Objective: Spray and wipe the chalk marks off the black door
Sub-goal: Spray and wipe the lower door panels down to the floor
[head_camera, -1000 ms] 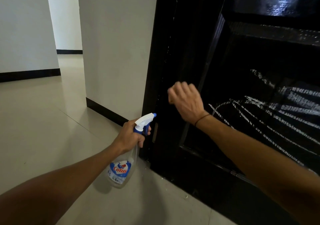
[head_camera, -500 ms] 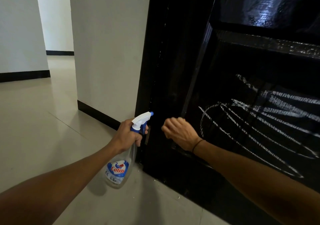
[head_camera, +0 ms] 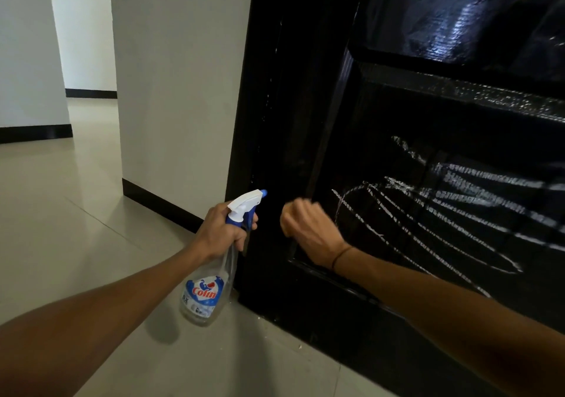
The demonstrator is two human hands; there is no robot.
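Note:
The black door (head_camera: 305,91) fills the right side, its lower panel covered in white chalk marks (head_camera: 428,213): a loop and long slanted strokes. My left hand (head_camera: 218,231) grips the neck of a clear spray bottle (head_camera: 204,292) with a white and blue trigger head, whose nozzle points at the door's left edge. My right hand (head_camera: 308,228) is curled into a fist against the door's left stile, just left of the chalk loop. No cloth shows in it; the palm side is hidden.
A white wall (head_camera: 177,91) with a black skirting board stands left of the door frame. Pale tiled floor (head_camera: 76,213) stretches left into a hallway. Small white crumbs lie on the floor at the door's foot.
My right fist has dropped down the door's left stile from higher up and is now level with the spray head. My left hand and the bottle have barely moved.

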